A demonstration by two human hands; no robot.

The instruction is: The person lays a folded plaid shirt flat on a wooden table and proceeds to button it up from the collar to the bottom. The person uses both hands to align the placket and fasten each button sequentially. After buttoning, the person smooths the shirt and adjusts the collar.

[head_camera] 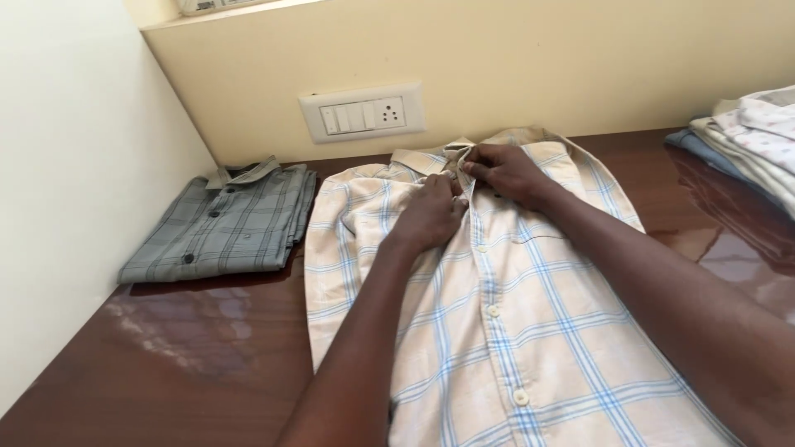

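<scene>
A folded grey checked shirt (219, 225) lies near the back left corner of the dark wooden surface (190, 348). Just beside it, a cream shirt with blue checks (513, 331) is spread flat mid-surface, collar toward the back edge. The left hand (429, 213) and right hand (505, 172) meet below the collar, fingers pinching the placket. Folded clothes (749, 136) sit at the right edge

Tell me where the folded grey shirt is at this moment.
In the head view, the grey shirt lies folded on the table at the left, against the wall, just left of the cream checked shirt and below-left of the switch plate.
</scene>
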